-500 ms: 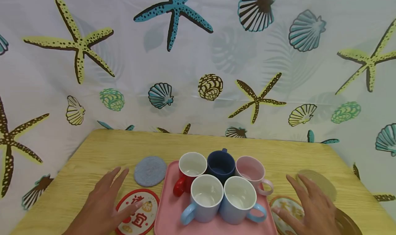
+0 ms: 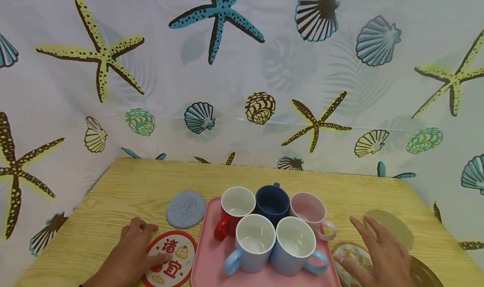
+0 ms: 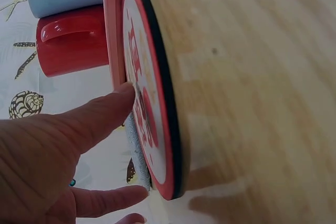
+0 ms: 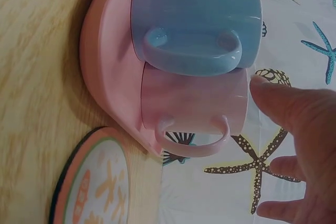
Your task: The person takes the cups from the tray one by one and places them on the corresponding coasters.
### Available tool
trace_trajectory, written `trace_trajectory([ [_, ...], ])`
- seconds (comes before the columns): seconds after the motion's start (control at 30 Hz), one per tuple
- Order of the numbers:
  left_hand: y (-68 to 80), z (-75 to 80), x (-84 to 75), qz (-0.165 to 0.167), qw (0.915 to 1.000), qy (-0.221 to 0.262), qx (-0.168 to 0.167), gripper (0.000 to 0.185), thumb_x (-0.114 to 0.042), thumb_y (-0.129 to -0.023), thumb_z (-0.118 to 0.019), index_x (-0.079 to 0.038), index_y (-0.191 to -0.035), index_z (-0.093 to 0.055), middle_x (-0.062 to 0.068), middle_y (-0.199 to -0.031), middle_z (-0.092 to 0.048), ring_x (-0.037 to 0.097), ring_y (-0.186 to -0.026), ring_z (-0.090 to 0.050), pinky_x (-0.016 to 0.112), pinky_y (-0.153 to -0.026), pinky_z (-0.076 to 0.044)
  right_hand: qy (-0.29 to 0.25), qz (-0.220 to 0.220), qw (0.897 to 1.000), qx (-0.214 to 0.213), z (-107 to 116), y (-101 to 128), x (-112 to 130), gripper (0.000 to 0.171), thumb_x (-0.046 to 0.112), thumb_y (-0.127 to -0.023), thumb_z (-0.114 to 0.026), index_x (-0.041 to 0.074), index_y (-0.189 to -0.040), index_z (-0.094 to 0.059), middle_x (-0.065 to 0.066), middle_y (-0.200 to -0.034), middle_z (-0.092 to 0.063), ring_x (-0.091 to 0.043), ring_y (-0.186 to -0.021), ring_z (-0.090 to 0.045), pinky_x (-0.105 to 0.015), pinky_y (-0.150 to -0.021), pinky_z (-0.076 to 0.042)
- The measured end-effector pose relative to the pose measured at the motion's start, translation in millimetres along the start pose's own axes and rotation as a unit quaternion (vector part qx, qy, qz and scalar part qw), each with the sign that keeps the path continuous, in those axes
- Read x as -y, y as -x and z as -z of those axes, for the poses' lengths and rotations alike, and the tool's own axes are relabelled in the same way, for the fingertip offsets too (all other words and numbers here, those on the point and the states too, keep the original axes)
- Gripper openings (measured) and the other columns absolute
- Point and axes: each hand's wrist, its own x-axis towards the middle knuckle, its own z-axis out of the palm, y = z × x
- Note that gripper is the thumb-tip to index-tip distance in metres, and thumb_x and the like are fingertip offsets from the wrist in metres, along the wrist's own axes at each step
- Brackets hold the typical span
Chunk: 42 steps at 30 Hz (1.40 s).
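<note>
My left hand [image 2: 130,253] is low at the left side of a round red-rimmed coaster [image 2: 172,247] lying flat on the table. In the left wrist view its thumb reaches over the printed face, and a fingertip is right at the coaster's edge [image 3: 170,145]. The right hand [image 2: 382,253] hovers with spread fingers, nothing in it, near an orange-rimmed coaster [image 2: 351,259] that it partly covers. Between the hands, a pink tray [image 2: 202,253] bears a red mug [image 2: 236,205], a navy mug [image 2: 272,205], a pink mug [image 2: 310,211] and two light blue mugs [image 2: 255,243].
A round grey-blue coaster [image 2: 185,209] lies behind the red-rimmed one. On the right are a beige round coaster [image 2: 391,228] and a brown round piece [image 2: 425,274], partly behind the right hand. A patterned cloth [image 2: 234,140] hangs behind the wooden table [image 2: 143,182].
My left hand has come down toward the red-rimmed coaster, and its fingers have bent from a spread pose. The right hand has barely moved.
</note>
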Motion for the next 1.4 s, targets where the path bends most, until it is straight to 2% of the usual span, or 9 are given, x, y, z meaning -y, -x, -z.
trace_trajectory([
  [0.27,-3.0,0.3,-5.9,0.006,0.9999,0.014,0.008,0.065,-0.049,-0.07,-0.09,-0.002,-0.108,-0.066,0.014,-0.109,-0.042,0.032,-0.1,-0.041,0.042,-0.071,-0.048,0.005,-0.004,1.0,-0.008,0,0,0,0.085,0.044,-0.075,-0.086,0.014,-0.144,-0.046,-0.029,-0.145,-0.038,-0.057,-0.124,-0.037,-0.077,-0.087,-0.022],
  [0.43,-5.5,0.8,-6.9,0.002,0.9997,0.025,-0.002,0.063,-0.044,-0.068,-0.092,-0.002,-0.101,-0.061,0.011,-0.101,-0.043,0.029,-0.097,-0.041,0.037,-0.073,-0.046,0.004,-0.001,1.0,-0.011,0,-1,0,0.086,0.042,-0.074,-0.087,0.015,-0.144,-0.045,-0.029,-0.145,-0.038,-0.058,-0.123,-0.037,-0.078,-0.085,-0.022],
  [0.63,-7.5,-1.1,-11.5,0.015,0.9923,0.122,0.014,0.062,-0.018,-0.073,-0.091,-0.001,-0.11,-0.045,0.007,-0.083,-0.058,0.019,-0.074,-0.057,0.031,-0.062,-0.048,0.009,-0.005,1.0,-0.006,1,-2,1,0.086,0.043,-0.076,-0.086,0.015,-0.145,-0.044,-0.029,-0.145,-0.037,-0.058,-0.124,-0.036,-0.078,-0.087,-0.021],
  [0.8,-8.1,8.7,-12.8,-0.001,0.9826,0.18,0.047,0.046,-0.01,-0.085,-0.081,0.006,-0.12,-0.056,0.006,-0.082,-0.063,0.017,-0.07,-0.064,0.031,-0.058,-0.053,0.01,-0.013,1.0,-0.001,1,-2,0,0.084,0.044,-0.078,-0.084,0.014,-0.145,-0.044,-0.028,-0.146,-0.037,-0.057,-0.125,-0.035,-0.077,-0.089,-0.02],
  [0.9,-12.5,20.9,-13.0,-0.015,0.9828,0.181,0.035,0.036,-0.012,-0.09,-0.076,0.007,-0.118,-0.063,0.004,-0.08,-0.064,0.016,-0.07,-0.063,0.03,-0.058,-0.053,0.013,-0.015,1.0,0.004,2,-3,0,0.082,0.044,-0.08,-0.082,0.013,-0.146,-0.044,-0.028,-0.146,-0.037,-0.057,-0.125,-0.035,-0.076,-0.09,-0.021],
  [1.03,-28.8,35.3,-14.5,0.011,0.9817,0.19,-0.014,0.035,-0.014,-0.097,-0.069,0.007,-0.122,-0.059,0.007,-0.085,-0.065,0.016,-0.073,-0.061,0.029,-0.061,-0.05,0.017,-0.017,1.0,0.01,1,-4,-2,0.082,0.045,-0.082,-0.08,0.013,-0.147,-0.042,-0.028,-0.146,-0.036,-0.057,-0.125,-0.035,-0.077,-0.09,-0.02],
  [1.17,-50.7,37.0,-14.6,0.042,0.9641,0.261,-0.025,0.044,-0.02,-0.101,-0.062,0.008,-0.134,-0.052,0.014,-0.102,-0.068,0.02,-0.089,-0.061,0.029,-0.072,-0.05,0.017,-0.016,1.0,0.004,1,-3,-2,0.08,0.044,-0.082,-0.08,0.014,-0.146,-0.044,-0.027,-0.146,-0.037,-0.056,-0.126,-0.035,-0.076,-0.089,-0.022],
  [1.27,-65.3,30.8,-14.2,0.049,0.9408,0.335,-0.006,0.05,-0.022,-0.103,-0.058,0.008,-0.142,-0.046,0.016,-0.117,-0.067,0.022,-0.104,-0.059,0.028,-0.083,-0.049,0.017,-0.017,1.0,0.002,-1,-2,-1,0.078,0.043,-0.081,-0.081,0.015,-0.144,-0.046,-0.026,-0.146,-0.038,-0.054,-0.126,-0.035,-0.076,-0.087,-0.024],
  [1.4,-80.0,19.8,-17.3,0.048,0.9145,0.402,0.006,0.052,-0.021,-0.104,-0.057,0.008,-0.145,-0.043,0.018,-0.127,-0.063,0.023,-0.113,-0.057,0.027,-0.092,-0.048,0.019,-0.028,0.999,0.01,-2,0,1,0.078,0.044,-0.081,-0.081,0.015,-0.144,-0.046,-0.026,-0.146,-0.039,-0.053,-0.127,-0.036,-0.076,-0.086,-0.025],
])
